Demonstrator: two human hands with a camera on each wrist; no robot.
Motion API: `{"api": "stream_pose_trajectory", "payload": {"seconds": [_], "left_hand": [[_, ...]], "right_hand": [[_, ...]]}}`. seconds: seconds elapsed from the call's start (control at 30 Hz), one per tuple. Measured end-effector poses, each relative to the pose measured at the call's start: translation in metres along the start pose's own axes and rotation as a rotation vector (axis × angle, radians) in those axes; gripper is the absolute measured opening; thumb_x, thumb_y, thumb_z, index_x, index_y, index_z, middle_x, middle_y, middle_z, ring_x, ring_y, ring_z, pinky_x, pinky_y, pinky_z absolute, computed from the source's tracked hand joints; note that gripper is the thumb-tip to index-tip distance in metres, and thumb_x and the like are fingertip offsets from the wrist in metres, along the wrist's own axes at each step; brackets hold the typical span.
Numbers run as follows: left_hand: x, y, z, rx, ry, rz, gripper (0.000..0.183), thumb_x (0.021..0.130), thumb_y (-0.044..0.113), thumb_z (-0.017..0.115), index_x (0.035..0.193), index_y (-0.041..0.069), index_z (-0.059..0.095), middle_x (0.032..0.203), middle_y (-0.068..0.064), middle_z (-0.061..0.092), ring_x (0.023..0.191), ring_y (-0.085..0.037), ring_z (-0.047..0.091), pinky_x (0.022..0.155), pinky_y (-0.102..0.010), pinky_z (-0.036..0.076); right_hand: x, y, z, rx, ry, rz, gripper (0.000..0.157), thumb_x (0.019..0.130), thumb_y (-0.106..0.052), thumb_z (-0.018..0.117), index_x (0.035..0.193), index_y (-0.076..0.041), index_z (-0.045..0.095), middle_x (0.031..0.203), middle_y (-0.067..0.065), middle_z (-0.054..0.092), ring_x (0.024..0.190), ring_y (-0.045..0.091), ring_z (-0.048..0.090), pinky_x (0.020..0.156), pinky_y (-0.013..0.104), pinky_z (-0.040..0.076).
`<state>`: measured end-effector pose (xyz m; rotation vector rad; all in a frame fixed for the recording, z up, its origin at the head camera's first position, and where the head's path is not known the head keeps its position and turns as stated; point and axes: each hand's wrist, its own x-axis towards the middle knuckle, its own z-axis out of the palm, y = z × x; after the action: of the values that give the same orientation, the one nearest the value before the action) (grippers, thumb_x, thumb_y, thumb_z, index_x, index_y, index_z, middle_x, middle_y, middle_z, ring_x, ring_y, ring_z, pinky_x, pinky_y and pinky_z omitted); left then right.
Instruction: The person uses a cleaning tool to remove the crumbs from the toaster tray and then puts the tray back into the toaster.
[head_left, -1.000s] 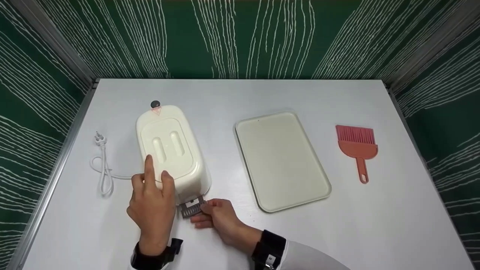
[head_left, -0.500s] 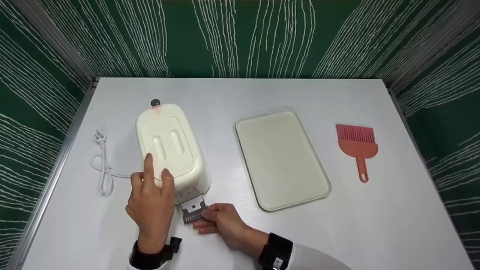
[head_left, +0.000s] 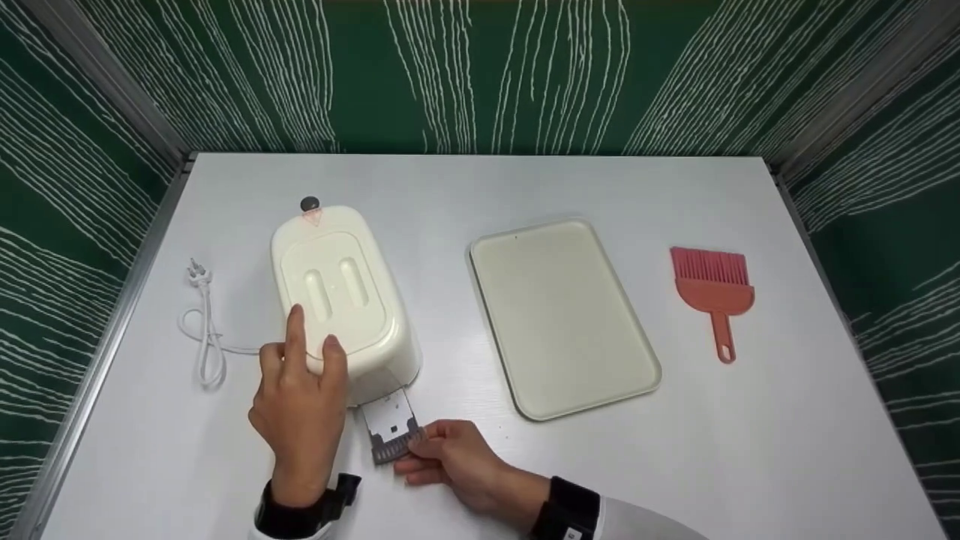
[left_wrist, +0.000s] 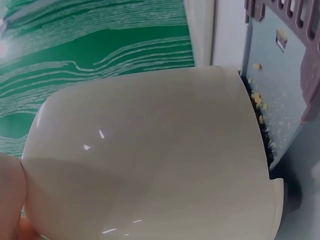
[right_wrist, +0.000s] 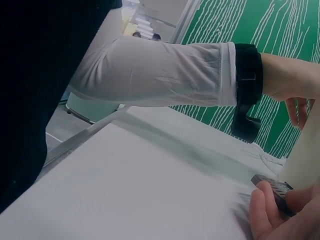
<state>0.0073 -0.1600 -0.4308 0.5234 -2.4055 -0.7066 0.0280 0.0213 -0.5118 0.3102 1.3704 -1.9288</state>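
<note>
A cream toaster [head_left: 341, 292] with a lid stands at the left of the table in the head view. My left hand [head_left: 300, 420] rests on its near left corner, index finger and thumb straight on the lid. From the toaster's near end a crumb tray [head_left: 390, 420] with a slotted grey handle sticks out. My right hand [head_left: 461, 461] pinches the right side of this handle between thumb and fingers. In the left wrist view, yellowish crumbs [left_wrist: 256, 99] lie on the crumb tray beside the toaster wall. How far the tray reaches inside is hidden.
A pale rectangular tray [head_left: 566, 322] lies at mid-table. Farther right is a red-pink brush [head_left: 714, 289] with a short handle. The coiled white power cord [head_left: 210, 337] and its plug lie left of the toaster. Green walls stand behind and at both sides.
My right hand has moved toward the person and slightly right, sliding the crumb tray farther out of the toaster. The left hand has stayed on the toaster.
</note>
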Motion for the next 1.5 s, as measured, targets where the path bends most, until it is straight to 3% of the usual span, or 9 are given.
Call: {"api": "stream_pose_trajectory", "payload": {"seconds": [0.53, 0.73, 0.97, 1.5], "left_hand": [[0.000, -0.001, 0.001, -0.005, 0.006, 0.020, 0.053, 0.100, 0.035, 0.062, 0.150, 0.017, 0.059, 0.096, -0.018, 0.061, 0.053, -0.037, 0.056, 0.042, -0.048, 0.044], [0.000, 0.000, 0.001, -0.007, 0.016, 0.024, 0.053, 0.099, 0.034, 0.064, 0.149, 0.016, 0.060, 0.093, -0.018, 0.061, 0.050, -0.034, 0.053, 0.041, -0.047, 0.043], [0.000, 0.001, 0.001, -0.013, 0.039, 0.035, 0.052, 0.099, 0.032, 0.064, 0.149, 0.018, 0.061, 0.092, -0.016, 0.061, 0.052, -0.034, 0.055, 0.042, -0.048, 0.044], [0.000, -0.001, 0.000, -0.006, 0.023, 0.032, 0.053, 0.100, 0.034, 0.064, 0.150, 0.017, 0.060, 0.093, -0.018, 0.061, 0.053, -0.036, 0.056, 0.043, -0.051, 0.046]], "right_hand": [[-0.015, 0.009, -0.017, -0.007, -0.054, -0.018, 0.006, 0.095, 0.005, 0.063, 0.097, 0.001, 0.059, 0.097, 0.024, 0.075, 0.080, 0.025, 0.077, 0.074, 0.037, 0.064], [-0.022, 0.009, -0.027, -0.029, -0.076, -0.008, 0.009, 0.096, 0.003, 0.063, 0.103, 0.007, 0.059, 0.103, 0.024, 0.075, 0.081, 0.023, 0.077, 0.074, 0.035, 0.064], [-0.027, 0.007, -0.031, -0.059, -0.079, 0.006, 0.005, 0.096, 0.002, 0.063, 0.096, -0.002, 0.061, 0.101, 0.023, 0.076, 0.079, 0.021, 0.077, 0.071, 0.033, 0.063], [-0.041, 0.009, -0.046, -0.083, -0.120, 0.038, 0.005, 0.093, 0.001, 0.065, 0.093, -0.002, 0.061, 0.094, 0.021, 0.076, 0.079, 0.021, 0.077, 0.069, 0.031, 0.063]]}}
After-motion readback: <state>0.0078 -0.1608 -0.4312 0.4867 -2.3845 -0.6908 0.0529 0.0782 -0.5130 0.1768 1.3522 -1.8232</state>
